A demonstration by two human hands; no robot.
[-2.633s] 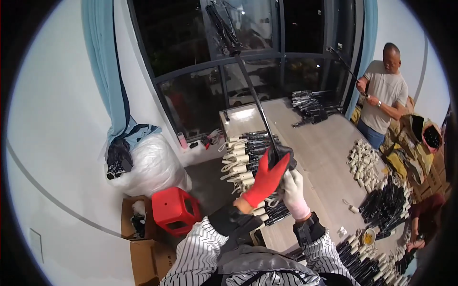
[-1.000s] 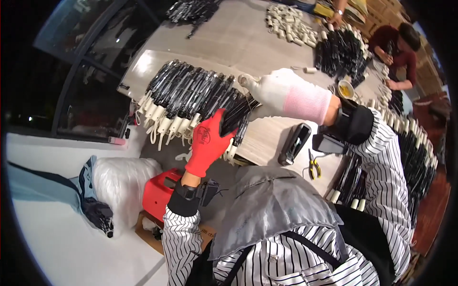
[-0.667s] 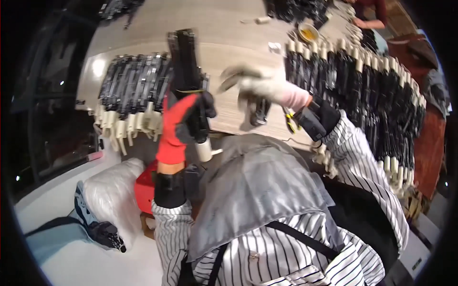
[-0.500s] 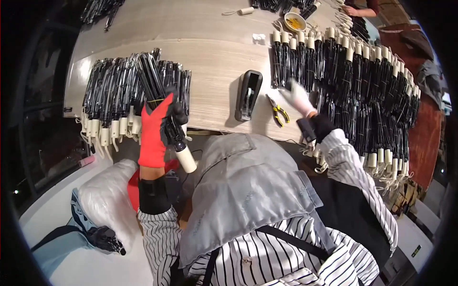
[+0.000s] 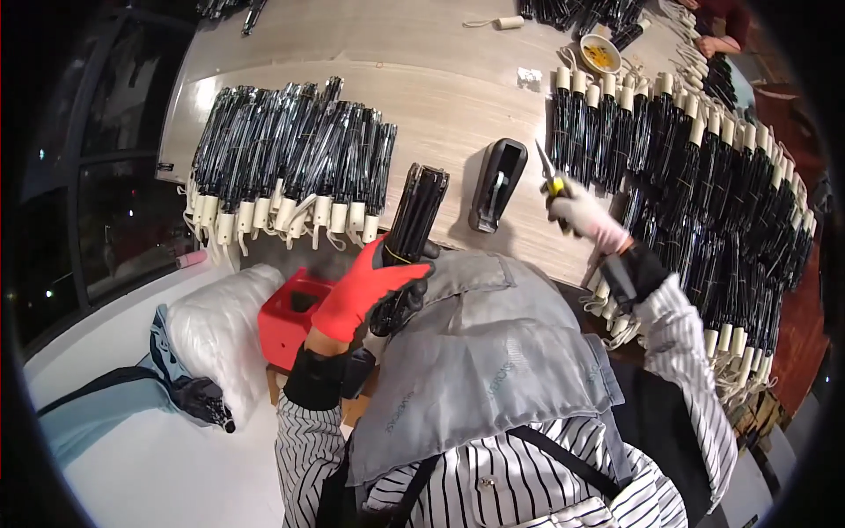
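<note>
In my left hand [image 5: 374, 286], in a red and black glove, a folded umbrella frame [image 5: 420, 207] with black ribs is gripped near a thin yellowish band. It stands tilted above the table's near edge, and its lower end is hidden behind my fingers and palm. Long-nose pliers [image 5: 547, 163] with yellow and black handles are in my right hand [image 5: 584, 216], which wears a white glove. Their pointed jaws aim away from me. Between the two hands lies a black tape dispenser [image 5: 499, 187].
Rows of umbrella frames with cream handles and cord loops form a left pile [image 5: 290, 154] and a larger right pile [image 5: 695, 194]. A small bowl [image 5: 600, 55] holds yellowish bits. Below the table edge sit a red object [image 5: 283, 330] and a plastic-wrapped bundle [image 5: 220, 321]. Another person's hand [image 5: 717, 46] shows far right.
My right hand has picked the pliers up off the table. My left hand has carried the umbrella frame rightward, away from the left pile. The whole view has shifted a little.
</note>
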